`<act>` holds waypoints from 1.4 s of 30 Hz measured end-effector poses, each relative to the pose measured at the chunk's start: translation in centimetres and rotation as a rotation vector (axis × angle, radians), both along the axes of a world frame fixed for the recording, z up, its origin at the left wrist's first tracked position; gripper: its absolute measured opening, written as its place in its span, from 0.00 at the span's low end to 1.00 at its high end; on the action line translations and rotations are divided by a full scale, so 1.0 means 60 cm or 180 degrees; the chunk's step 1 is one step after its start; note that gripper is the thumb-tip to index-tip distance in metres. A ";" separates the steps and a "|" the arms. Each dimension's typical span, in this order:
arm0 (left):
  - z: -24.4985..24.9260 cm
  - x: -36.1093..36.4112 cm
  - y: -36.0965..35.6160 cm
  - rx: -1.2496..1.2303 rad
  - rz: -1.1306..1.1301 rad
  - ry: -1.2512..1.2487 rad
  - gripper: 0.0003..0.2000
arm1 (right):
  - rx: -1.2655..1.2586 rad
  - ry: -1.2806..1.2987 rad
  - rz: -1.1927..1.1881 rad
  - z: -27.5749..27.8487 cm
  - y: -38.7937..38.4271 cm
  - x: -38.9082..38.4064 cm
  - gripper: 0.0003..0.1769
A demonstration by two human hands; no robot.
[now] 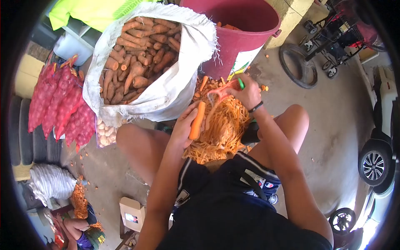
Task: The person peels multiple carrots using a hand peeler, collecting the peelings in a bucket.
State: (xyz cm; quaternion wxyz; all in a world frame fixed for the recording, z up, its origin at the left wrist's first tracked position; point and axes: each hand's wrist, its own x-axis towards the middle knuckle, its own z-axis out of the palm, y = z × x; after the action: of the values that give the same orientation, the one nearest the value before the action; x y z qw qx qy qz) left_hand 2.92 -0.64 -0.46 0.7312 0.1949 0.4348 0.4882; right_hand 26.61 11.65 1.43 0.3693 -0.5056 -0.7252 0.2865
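A peeled orange carrot [197,121] lies in my left hand [183,127], which is closed around it from the left. My right hand [248,93] grips an orange peeler [216,93], its head just right of the carrot and smeared by motion. Also between the fingers of that hand is a small green handle-like piece [241,83]; its kind cannot be made out. Below both hands, between my knees, a heap of carrot peelings [227,129] covers the floor. A white woven sack [166,98] full of unpeeled carrots [137,62] stands beyond my left hand.
A large maroon bucket [246,39], with some orange pieces inside, stands at the back. Red net bags of onions [58,100] are at the left. At lower left, another person [77,229] sits by more peelings. A loose tyre [298,66] lies at upper right.
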 end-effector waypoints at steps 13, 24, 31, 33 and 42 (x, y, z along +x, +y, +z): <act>-0.004 -0.001 0.005 0.0145 0.0091 0.0129 0.19 | 0.0276 0.0136 0.0219 -0.010 -0.014 -0.015 0.24; -0.012 0.001 -0.001 0.0151 -0.0023 0.0012 0.18 | 0.0161 0.0050 0.0062 -0.021 -0.001 -0.010 0.24; -0.030 0.010 -0.006 0.0097 0.0134 0.0287 0.19 | 0.0696 -0.0173 0.0983 -0.023 -0.076 -0.043 0.27; -0.027 0.002 -0.004 0.0031 -0.0033 0.0258 0.19 | 0.0654 -0.0302 0.0404 -0.009 -0.027 -0.023 0.28; -0.017 0.019 0.008 0.0118 0.0284 0.0351 0.17 | 0.0727 0.0115 0.1385 -0.015 -0.091 -0.055 0.28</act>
State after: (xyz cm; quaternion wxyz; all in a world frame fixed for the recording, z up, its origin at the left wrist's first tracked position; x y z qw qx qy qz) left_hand 4.07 -0.14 -1.50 0.6799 0.2155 0.4736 0.5168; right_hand 23.34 6.17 0.54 0.3665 -0.2874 -0.8380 0.2844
